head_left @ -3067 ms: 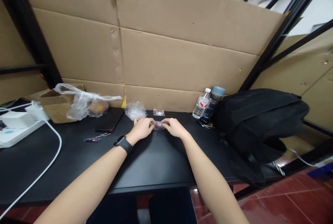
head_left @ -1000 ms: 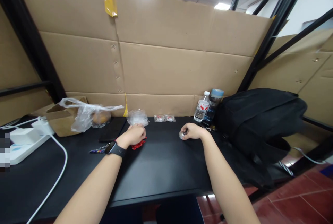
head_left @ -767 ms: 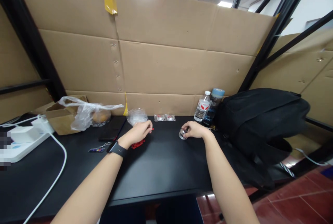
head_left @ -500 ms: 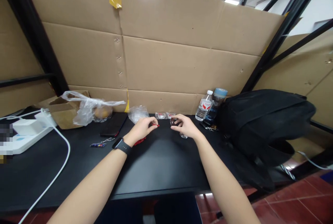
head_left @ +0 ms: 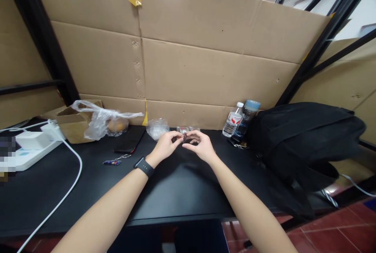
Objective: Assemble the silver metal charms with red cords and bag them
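My left hand (head_left: 167, 146), a dark watch (head_left: 143, 165) on its wrist, pinches thumb and fingers at the left side of a small dark brown, shiny object (head_left: 184, 138). On the other side my right hand (head_left: 202, 146) curls its fingers and thumb around the same object, so the hands nearly meet above the black table (head_left: 182, 190). Fingers cover much of the object, and its kind cannot be made out. Just behind the hands lie small clear packets (head_left: 182, 129), partly hidden. A crumpled clear plastic bag (head_left: 158, 129) lies beyond my left hand.
To the left are a power strip (head_left: 32, 155) with a white cable, a cardboard box (head_left: 75, 127), a tied plastic bag (head_left: 96, 121), a dark flat case (head_left: 131, 139) and a keychain (head_left: 113, 162). A water bottle (head_left: 233, 121), a blue-lidded bottle (head_left: 248, 118) and a black backpack (head_left: 299, 147) stand right.
My hands have come together, the right one moving left with the dark object. The red bit at my left fingertips no longer shows. The view has shifted slightly.
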{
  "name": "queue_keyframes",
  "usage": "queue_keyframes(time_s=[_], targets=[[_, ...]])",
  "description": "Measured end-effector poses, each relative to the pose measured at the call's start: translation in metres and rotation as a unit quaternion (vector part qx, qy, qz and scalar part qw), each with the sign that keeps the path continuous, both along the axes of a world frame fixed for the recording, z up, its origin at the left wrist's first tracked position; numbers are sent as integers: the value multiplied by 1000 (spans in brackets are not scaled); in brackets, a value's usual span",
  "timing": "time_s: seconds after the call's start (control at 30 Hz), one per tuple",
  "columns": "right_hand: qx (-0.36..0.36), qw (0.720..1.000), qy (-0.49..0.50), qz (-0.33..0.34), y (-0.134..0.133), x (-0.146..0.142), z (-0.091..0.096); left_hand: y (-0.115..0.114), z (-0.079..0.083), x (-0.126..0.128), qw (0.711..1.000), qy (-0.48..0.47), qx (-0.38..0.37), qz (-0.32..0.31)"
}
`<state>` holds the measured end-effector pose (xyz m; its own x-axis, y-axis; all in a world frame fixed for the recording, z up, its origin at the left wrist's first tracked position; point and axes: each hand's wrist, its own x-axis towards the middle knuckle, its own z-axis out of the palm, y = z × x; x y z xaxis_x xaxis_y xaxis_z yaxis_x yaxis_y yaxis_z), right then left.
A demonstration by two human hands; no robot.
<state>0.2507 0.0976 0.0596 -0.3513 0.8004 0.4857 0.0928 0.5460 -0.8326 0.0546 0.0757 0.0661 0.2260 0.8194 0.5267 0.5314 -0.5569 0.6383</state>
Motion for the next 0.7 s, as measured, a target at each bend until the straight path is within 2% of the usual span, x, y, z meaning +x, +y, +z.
queue_keyframes(time_s=[0.17, 0.37, 0.5, 0.7], targets=[[-2, 1000, 2, 7, 1, 1, -2, -2, -1, 2, 1000, -1, 23, -1], [1, 1000, -10, -15, -2, -2, -2, -4, -3, 6, 993, 34, 113, 26], [-13, 1000, -3, 7, -2, 0, 3, -4, -3, 4, 989, 54, 138, 21], [59, 994, -89, -4, 1, 9, 10, -2, -5, 4, 988, 60, 139, 24]])
